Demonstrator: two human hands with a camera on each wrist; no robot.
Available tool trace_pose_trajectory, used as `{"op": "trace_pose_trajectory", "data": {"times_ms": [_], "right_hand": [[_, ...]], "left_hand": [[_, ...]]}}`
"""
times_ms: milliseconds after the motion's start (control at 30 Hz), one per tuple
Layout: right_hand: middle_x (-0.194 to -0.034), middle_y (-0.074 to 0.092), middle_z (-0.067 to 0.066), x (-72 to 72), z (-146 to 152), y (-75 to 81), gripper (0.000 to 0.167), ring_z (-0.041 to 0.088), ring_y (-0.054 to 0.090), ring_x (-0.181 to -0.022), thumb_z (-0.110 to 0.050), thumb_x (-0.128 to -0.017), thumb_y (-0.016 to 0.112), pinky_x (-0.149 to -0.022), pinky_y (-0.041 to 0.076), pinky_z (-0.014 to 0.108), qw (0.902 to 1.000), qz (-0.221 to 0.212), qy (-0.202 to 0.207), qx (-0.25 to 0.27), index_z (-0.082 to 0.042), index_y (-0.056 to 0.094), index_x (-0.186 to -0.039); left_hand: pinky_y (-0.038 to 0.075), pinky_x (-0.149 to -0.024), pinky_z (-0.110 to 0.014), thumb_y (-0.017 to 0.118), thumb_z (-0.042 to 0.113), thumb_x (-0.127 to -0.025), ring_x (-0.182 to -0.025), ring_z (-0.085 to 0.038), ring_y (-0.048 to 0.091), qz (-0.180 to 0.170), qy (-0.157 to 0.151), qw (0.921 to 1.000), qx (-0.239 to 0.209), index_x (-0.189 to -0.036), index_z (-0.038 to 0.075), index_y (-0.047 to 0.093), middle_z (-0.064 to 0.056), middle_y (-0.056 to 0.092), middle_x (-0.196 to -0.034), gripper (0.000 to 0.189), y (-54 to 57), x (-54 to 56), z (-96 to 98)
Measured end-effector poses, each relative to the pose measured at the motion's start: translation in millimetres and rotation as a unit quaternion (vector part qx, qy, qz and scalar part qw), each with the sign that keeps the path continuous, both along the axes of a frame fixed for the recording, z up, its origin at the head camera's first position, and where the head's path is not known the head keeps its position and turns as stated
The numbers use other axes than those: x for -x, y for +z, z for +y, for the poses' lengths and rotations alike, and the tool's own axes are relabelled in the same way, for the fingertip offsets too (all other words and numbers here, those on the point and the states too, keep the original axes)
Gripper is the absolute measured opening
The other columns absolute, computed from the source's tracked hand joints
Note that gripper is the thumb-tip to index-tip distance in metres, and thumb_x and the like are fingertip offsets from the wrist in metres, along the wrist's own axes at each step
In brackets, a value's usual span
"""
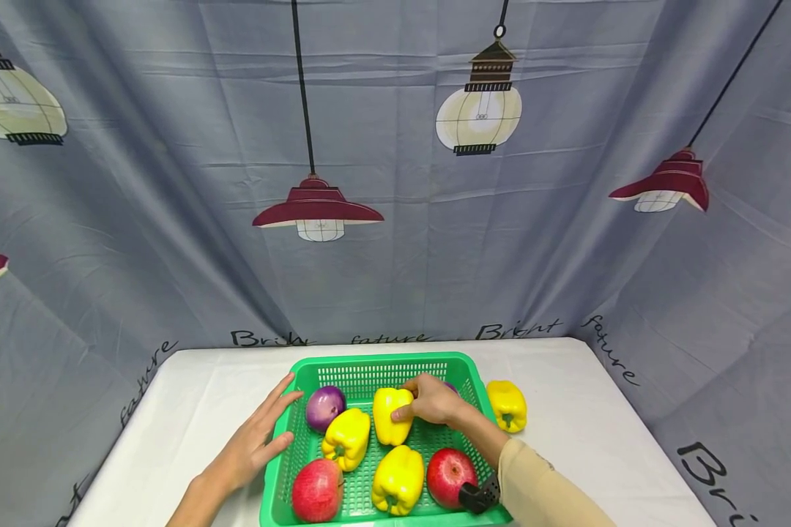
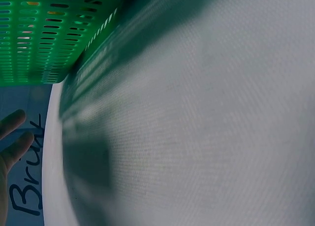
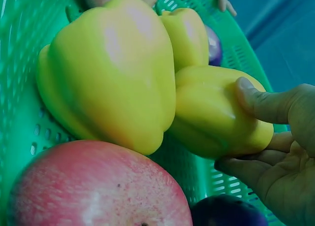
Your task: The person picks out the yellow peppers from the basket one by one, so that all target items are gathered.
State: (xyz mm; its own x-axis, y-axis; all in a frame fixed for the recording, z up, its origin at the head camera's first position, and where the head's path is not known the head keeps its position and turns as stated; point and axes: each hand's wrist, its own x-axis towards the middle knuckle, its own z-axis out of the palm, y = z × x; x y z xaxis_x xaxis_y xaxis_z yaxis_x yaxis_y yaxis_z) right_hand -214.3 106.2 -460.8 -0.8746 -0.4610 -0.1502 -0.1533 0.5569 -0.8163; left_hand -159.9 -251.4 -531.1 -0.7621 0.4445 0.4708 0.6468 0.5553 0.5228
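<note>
Inside the green basket [image 1: 464,364], my right hand [image 1: 433,400] grips a yellow bell pepper [image 1: 390,417] between thumb and fingers. In the right wrist view the thumb lies on top of this bell pepper [image 3: 221,110] and the fingers are beneath it. My left hand [image 1: 253,439] rests at the basket's left rim with its fingers spread. Beside the gripped pepper lie a second yellow bell pepper [image 1: 347,439] and a purple onion [image 1: 326,408]. A third yellow bell pepper [image 1: 398,479] sits nearer the front. Another purple item is mostly hidden behind my right hand.
A red apple [image 1: 317,490] lies at the basket's front left and a pomegranate [image 1: 450,474] at its front right. Outside, right of the basket, one more yellow bell pepper [image 1: 507,405] sits on the white table [image 1: 587,432]. A grey curtain [image 1: 395,285] hangs behind.
</note>
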Motion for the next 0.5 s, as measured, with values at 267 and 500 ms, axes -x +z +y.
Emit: {"op": "trace_pose_trajectory", "data": {"times_ms": [267, 500], "right_hand": [[-0.084, 0.069, 0.0, -1.2, 3, 0.3, 0.028, 0.016, 0.06, -0.077, -0.014, -0.081, 0.085, -0.072, 0.05, 0.033, 1.0, 0.0, -0.001, 0.005, 0.0, 0.074, -0.103], [-0.097, 0.073, 0.005, -5.3, 10, 13.9, 0.054, 0.017, 0.065, -0.088, -0.014, -0.083, 0.083, -0.086, 0.053, 0.037, 0.9981, -0.027, -0.007, 0.055, 0.01, 0.063, -0.126]], "left_hand": [[0.041, -0.094, -0.07, 0.062, 0.015, -0.091, -0.148, -0.026, 0.029, -0.004, 0.002, 1.0, 0.003, -0.152, 0.01, 0.044, -0.013, 0.021, -0.166, 0.064, -0.7, 0.4, -0.7], [0.041, -0.095, -0.07, 0.061, 0.018, -0.093, -0.148, -0.026, 0.03, 0.001, 0.008, 0.9999, 0.013, -0.151, 0.01, 0.044, -0.014, 0.023, -0.165, 0.062, 1.6, -0.4, -0.4]]}}
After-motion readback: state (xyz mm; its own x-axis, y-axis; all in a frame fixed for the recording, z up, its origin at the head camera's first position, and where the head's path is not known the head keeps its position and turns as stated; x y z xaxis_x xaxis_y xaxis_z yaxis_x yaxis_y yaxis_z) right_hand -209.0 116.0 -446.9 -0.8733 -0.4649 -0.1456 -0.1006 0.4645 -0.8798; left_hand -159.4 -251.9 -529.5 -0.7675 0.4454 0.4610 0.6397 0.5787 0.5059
